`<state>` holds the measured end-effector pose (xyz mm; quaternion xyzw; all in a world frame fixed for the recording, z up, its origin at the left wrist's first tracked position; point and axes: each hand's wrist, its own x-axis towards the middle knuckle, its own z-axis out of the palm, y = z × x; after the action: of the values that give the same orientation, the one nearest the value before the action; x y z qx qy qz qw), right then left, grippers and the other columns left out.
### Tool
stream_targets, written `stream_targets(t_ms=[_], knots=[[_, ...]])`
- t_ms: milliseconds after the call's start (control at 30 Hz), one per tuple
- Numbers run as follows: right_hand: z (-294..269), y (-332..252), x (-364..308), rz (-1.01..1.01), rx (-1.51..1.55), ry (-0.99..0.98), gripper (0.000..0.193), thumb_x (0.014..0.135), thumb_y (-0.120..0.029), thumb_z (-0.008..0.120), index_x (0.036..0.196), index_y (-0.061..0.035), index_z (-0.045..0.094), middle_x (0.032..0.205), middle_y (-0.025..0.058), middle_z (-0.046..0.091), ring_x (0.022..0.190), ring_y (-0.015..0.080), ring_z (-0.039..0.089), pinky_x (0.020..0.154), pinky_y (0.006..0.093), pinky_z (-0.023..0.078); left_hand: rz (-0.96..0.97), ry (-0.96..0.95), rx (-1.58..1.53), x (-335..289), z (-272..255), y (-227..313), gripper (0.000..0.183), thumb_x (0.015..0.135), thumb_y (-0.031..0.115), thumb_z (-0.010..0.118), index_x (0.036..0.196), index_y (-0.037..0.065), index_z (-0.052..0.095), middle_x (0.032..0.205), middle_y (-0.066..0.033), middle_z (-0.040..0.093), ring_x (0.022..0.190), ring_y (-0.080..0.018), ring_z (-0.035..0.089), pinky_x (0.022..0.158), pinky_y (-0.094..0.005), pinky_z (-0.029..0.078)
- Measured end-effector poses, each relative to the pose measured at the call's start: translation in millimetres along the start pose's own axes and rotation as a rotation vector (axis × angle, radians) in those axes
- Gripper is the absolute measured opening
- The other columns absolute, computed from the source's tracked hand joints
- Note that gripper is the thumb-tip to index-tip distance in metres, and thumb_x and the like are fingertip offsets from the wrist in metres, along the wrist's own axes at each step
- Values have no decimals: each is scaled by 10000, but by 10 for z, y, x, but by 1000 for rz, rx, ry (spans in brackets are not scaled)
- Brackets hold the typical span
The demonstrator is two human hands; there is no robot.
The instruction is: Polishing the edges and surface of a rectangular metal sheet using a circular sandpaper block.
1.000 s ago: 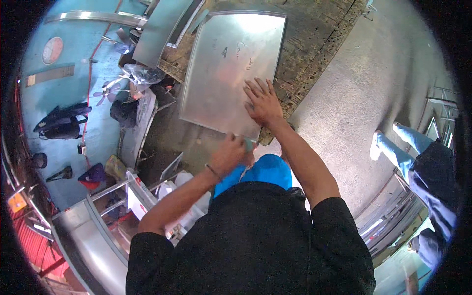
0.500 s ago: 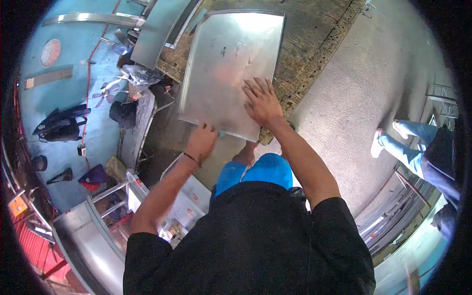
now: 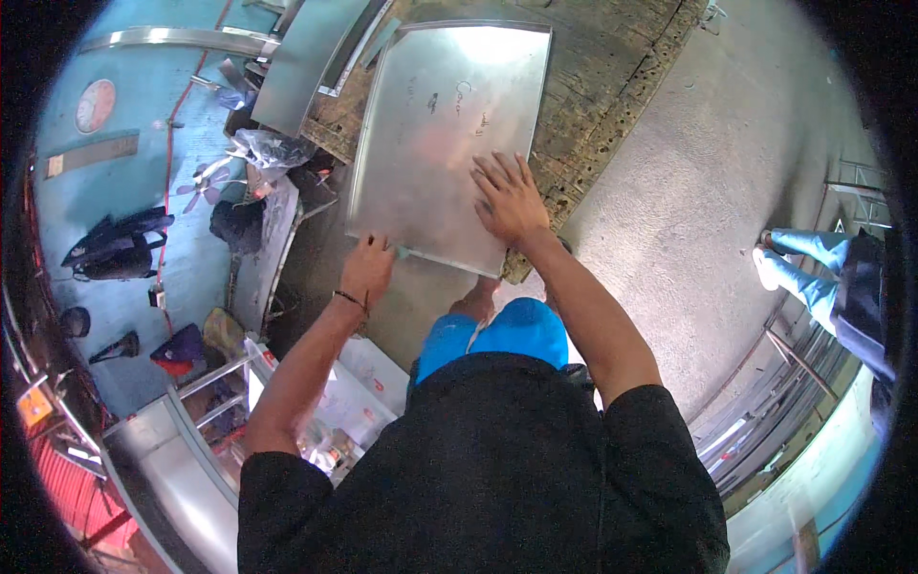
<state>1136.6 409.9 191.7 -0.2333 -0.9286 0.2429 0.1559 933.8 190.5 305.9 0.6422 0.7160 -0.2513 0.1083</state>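
Observation:
A shallow metal tray-like panel (image 3: 435, 177) with thin raised edges and handwriting on its face lies on a worn wooden workbench (image 3: 612, 115). Its near edge reaches past the bench toward me. My right hand (image 3: 513, 203) rests flat on the panel's near right part, fingers spread. At the near left corner, my left hand (image 3: 368, 266) is closed against the edge. A small pale-green piece (image 3: 402, 253) pokes out beside its fingers; most of it is hidden, so its kind is unclear.
More sheet metal (image 3: 311, 67) lies at the bench's far left. A small fan (image 3: 206, 184) and a plastic bag (image 3: 273, 148) are on the left. White boxes (image 3: 349, 402) stand by my left arm. Another person (image 3: 832, 277) in light-blue trousers is at the right, near long metal bars (image 3: 779, 421).
My left hand has slid left along the panel's near edge to its corner, the pale-green piece moving with it. My right hand stays in place. The other person has shifted slightly right.

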Motion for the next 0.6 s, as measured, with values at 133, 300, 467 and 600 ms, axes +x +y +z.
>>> stream_targets(t_ms=[133, 300, 467, 600], knots=[[17, -27, -1, -3, -1, -5, 533, 955, -318, 605, 1439, -103, 544, 1603, 60, 411, 1529, 294, 288, 1298, 525, 133, -16, -94, -7, -11, -3, 276, 193, 869, 127, 619, 1020, 65, 722, 1122, -118, 614, 1145, -325, 582, 872, -394, 595], [4, -1, -4, 5, -21, -4, 528, 950, -314, 609, 1433, -111, 552, 1597, 54, 418, 1519, 295, 304, 1290, 525, 156, 106, 55, -196, 51, -246, 1050, 195, 845, 105, 640, 1015, 37, 707, 1158, -151, 618, 1111, -341, 585, 906, -422, 576], [-32, -34, 22, 23, -50, -88, 561, 969, -351, 578, 1480, -126, 521, 1634, 41, 380, 1541, 284, 271, 1293, 519, 128, 121, 103, -234, 38, -466, 1363, 205, 840, 136, 651, 1011, 38, 704, 1103, -139, 608, 1075, -322, 590, 797, -406, 603], [-50, -25, 14, 18, -59, -82, 556, 980, -350, 567, 1485, -123, 512, 1635, 40, 376, 1542, 283, 269, 1294, 521, 122, 197, 95, -317, 84, -441, 1374, 257, 827, 210, 690, 985, 9, 715, 1125, -146, 622, 1019, -321, 596, 745, -405, 596]])
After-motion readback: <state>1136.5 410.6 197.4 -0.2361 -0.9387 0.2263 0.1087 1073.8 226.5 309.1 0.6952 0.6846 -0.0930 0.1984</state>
